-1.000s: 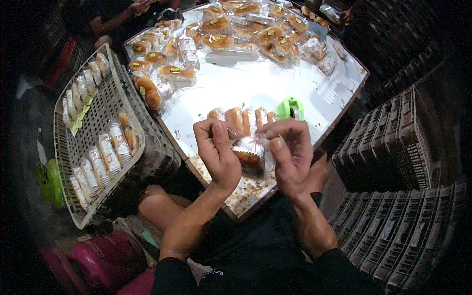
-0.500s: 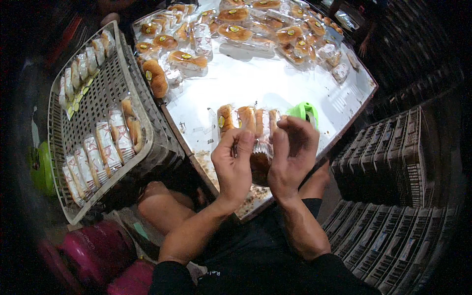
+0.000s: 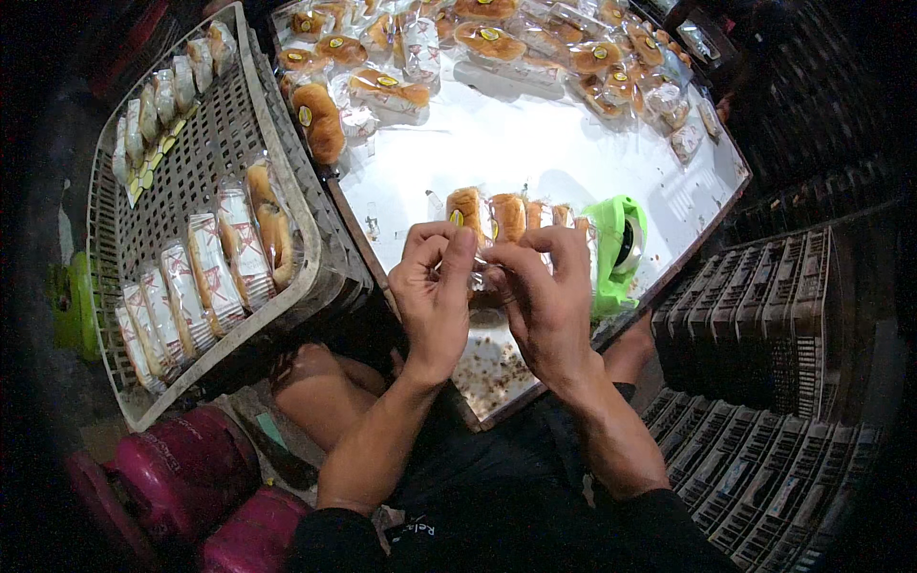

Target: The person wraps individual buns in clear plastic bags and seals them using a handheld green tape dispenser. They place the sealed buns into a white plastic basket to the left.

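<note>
Head view: our left hand and right hand nearly meet, both grips pinching wrapped bun over near corner of tabletop; bun sits our side of fingertips, long axis hidden. Green tape dispenser nearer right hand. Fingertips closer together than half second ago.

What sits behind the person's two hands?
Beyond the left hand and right hand, a row of wrapped buns rests on the white table, beside a green tape dispenser. The hands cover the row's near part; that cannot be seen.
</note>
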A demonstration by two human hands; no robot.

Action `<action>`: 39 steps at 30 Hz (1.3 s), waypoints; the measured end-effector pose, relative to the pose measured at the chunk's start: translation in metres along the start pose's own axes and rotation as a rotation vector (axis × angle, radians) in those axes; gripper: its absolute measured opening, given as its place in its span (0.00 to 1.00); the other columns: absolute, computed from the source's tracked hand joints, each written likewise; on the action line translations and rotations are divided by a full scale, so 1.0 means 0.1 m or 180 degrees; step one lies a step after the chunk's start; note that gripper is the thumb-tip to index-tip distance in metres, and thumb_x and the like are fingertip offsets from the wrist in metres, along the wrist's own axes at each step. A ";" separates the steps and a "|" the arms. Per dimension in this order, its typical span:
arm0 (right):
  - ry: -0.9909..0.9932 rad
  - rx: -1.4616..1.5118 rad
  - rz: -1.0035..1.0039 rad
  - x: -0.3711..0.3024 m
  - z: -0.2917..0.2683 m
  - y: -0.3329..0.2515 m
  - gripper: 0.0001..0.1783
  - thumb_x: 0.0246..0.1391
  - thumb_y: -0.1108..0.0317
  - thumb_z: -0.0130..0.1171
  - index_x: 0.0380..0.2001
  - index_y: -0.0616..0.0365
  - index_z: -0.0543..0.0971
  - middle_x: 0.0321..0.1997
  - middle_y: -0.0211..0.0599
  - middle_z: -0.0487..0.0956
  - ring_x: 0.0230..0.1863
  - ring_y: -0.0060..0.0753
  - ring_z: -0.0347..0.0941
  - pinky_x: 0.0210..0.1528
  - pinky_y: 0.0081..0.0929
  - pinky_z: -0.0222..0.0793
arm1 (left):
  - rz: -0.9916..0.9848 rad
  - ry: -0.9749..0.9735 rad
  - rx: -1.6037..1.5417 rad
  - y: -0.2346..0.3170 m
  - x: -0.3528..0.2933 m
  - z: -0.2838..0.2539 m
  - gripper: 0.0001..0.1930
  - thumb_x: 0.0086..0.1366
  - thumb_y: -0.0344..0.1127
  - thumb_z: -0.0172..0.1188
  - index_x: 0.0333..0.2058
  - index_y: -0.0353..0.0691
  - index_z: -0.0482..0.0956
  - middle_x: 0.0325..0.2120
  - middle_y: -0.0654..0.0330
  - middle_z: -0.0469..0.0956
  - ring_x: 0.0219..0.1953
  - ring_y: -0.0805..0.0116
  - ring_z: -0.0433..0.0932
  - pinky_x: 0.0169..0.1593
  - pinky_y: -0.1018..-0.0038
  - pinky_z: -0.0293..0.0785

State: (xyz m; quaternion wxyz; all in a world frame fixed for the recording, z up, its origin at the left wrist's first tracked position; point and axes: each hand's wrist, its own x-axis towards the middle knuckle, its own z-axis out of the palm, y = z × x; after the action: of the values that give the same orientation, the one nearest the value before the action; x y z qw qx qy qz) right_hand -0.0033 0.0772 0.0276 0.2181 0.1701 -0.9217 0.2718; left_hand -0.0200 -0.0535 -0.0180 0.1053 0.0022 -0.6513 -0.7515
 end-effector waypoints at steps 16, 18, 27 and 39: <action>0.1032 0.0503 0.1996 -0.80 -0.21 0.74 0.21 0.60 0.70 0.57 0.54 0.63 0.67 0.52 0.45 0.72 0.53 0.40 0.69 0.58 0.37 0.64 | -0.0674 -0.0170 -0.0784 0.01 -0.13 0.25 0.10 0.65 0.24 0.60 0.40 0.38 0.68 0.33 0.67 0.69 0.36 0.81 0.68 0.42 0.81 0.67; 0.0556 -0.0678 0.2466 -1.22 -0.36 1.21 0.17 0.61 0.63 0.58 0.47 0.64 0.75 0.48 0.49 0.74 0.52 0.46 0.70 0.57 0.39 0.64 | -0.0672 -0.0268 -0.0604 -0.05 -0.14 0.27 0.09 0.65 0.25 0.60 0.39 0.38 0.68 0.32 0.68 0.69 0.34 0.82 0.67 0.40 0.82 0.67; 0.0955 0.0085 0.2490 -1.31 -0.44 1.45 0.20 0.57 0.56 0.64 0.25 0.67 0.80 0.37 0.45 0.73 0.41 0.44 0.71 0.47 0.37 0.66 | -0.0654 -0.0205 -0.0446 -0.21 -0.23 0.38 0.07 0.67 0.29 0.60 0.38 0.39 0.70 0.30 0.69 0.69 0.33 0.83 0.66 0.37 0.83 0.65; 0.1115 0.1834 0.1696 -0.79 0.06 0.20 0.07 0.58 0.71 0.60 0.39 0.61 0.79 0.44 0.41 0.74 0.50 0.38 0.70 0.57 0.34 0.63 | -0.0795 -0.0133 -0.0304 -0.27 -0.40 0.65 0.07 0.69 0.29 0.58 0.39 0.37 0.68 0.32 0.65 0.70 0.36 0.78 0.69 0.42 0.79 0.68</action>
State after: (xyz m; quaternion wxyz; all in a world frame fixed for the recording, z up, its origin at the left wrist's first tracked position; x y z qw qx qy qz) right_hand 0.0532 0.1044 -0.0248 0.2370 -0.0687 -0.7689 0.5898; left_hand 0.0054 0.0198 -0.0400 -0.0027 0.0626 -0.6114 -0.7888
